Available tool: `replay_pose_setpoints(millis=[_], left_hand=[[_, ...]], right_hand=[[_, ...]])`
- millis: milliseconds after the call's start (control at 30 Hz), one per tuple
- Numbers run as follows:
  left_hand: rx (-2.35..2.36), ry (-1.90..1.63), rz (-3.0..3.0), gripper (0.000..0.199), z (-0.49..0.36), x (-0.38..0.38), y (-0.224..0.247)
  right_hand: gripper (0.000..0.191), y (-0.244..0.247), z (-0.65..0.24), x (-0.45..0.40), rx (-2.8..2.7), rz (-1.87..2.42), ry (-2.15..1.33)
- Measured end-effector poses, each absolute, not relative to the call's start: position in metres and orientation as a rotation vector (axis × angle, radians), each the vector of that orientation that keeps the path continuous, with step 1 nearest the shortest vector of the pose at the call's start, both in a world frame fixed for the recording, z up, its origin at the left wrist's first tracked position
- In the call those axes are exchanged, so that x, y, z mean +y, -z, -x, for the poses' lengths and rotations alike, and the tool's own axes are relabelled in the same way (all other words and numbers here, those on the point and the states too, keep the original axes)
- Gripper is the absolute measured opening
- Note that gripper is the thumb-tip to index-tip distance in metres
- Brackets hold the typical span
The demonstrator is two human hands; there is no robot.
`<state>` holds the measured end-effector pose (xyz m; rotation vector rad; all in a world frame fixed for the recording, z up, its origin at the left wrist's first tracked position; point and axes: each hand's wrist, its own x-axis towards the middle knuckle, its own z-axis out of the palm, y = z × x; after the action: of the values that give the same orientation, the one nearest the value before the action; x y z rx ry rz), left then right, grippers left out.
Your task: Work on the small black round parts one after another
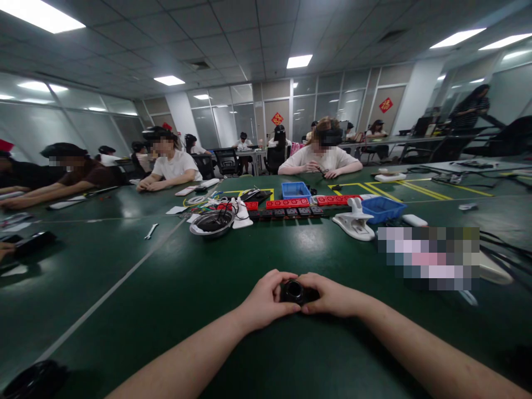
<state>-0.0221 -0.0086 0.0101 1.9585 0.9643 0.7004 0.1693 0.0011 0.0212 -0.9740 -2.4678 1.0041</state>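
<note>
A small black round object (294, 289) with a dark hole in its top is held between both hands just above or on the green table (233, 249). My left hand (266, 299) grips it from the left, fingers curled behind and thumb in front. From the right, my right hand (330, 295) closes on the same object, its thumb and fingers near the left hand's tips. The lower part of the object and its underside are hidden by the fingers.
Beyond the hands lie a metal bowl (213, 223) with black items, red power strips (286, 203), blue trays (296, 190), and a white clamp (355, 221). A wrench (151, 231) lies left, a black coiled object (35, 379) bottom left. Several people sit around.
</note>
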Motion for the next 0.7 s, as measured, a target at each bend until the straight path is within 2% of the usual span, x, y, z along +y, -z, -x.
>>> replay_pose_setpoints(millis=[700], left_hand=[[0.994, -0.690, -1.948, 0.042, 0.0192, -0.0113, -0.0146]], right_hand=[[0.030, -0.0177, -0.1686, 0.0024, -2.479, 1.018, -0.975]])
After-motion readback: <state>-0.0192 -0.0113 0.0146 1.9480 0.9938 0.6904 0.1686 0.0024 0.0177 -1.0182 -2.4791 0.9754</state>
